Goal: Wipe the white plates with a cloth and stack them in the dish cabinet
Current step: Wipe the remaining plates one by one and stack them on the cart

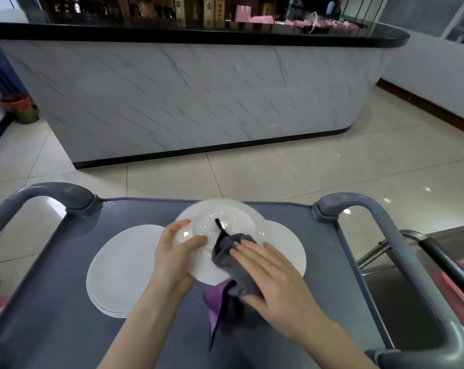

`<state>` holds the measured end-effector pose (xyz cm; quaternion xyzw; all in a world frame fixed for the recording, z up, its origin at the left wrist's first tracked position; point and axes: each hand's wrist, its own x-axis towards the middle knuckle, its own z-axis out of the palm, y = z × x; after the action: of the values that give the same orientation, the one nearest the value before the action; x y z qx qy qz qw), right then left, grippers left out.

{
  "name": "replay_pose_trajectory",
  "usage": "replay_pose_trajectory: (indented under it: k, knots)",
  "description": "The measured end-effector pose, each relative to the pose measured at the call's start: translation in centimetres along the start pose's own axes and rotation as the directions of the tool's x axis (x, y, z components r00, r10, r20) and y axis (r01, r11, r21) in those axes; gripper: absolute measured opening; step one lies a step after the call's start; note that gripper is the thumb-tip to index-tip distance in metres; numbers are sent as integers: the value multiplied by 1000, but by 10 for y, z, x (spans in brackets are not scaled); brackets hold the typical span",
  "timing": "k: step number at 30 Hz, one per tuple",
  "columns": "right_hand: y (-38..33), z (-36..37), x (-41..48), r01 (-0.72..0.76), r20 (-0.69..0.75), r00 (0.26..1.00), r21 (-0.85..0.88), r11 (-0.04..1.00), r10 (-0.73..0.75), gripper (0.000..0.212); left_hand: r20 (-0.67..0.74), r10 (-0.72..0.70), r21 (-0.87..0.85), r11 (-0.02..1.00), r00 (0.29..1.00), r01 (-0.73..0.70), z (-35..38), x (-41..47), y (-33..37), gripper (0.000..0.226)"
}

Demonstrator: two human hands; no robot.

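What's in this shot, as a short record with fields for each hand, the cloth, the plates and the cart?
left hand: grips the rim of the held plate
right hand: flat, presses the cloth onto the held plate
cloth: grey and purple, lower end hangs below the plate
plate stack: white, on the cart, left side
other plate: white, partly hidden behind the held plate
cart: grey, curved handles
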<state>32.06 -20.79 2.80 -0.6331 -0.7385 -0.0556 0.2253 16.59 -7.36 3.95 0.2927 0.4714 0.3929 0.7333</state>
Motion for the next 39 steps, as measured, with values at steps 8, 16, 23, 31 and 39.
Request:
replay_pose_trajectory:
  k: [8, 16, 23, 31, 39]
  knots:
    - [-31, -3, 40, -51, 37, 998, 185, 982, 44, 61, 195, 292, 97, 944, 936, -315, 13, -10, 11, 27]
    - [1, -18, 41, -228, 31, 973, -6, 974, 228, 61, 65, 298, 60, 952, 952, -302, 0, -9, 26, 26]
    - [-29, -10, 62, -95, 39, 995, 81, 992, 92, 61, 169, 298, 67, 948, 939, -313, 5, -11, 14, 26]
    - [-20, -17, 29, -240, -74, 968, -12, 971, 239, 61, 88, 347, 120, 927, 934, -355, 1, -13, 28, 31]
    - [-53, 15, 44, -373, -92, 925, -57, 926, 367, 77, 129, 374, 187, 900, 918, -393, 13, -24, 20, 30]
